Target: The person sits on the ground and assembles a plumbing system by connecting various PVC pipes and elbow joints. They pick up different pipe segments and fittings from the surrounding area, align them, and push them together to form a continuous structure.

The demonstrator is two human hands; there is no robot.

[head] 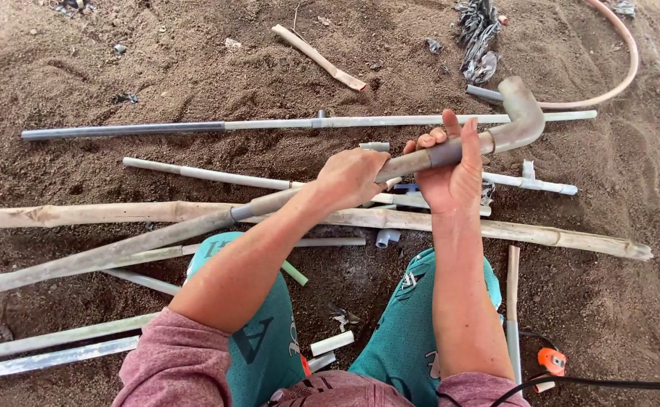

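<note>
Outdoors, both hands' fingers wrapped round a grey pipe over pipe-strewn sandy ground.

Both bare forearms stretched forward over the knees, pink sleeves pushed up to the elbows. Left hand curled shut, knuckles up. Right hand just beside it, palm up, fingers wrapped, thumb raised.
</note>
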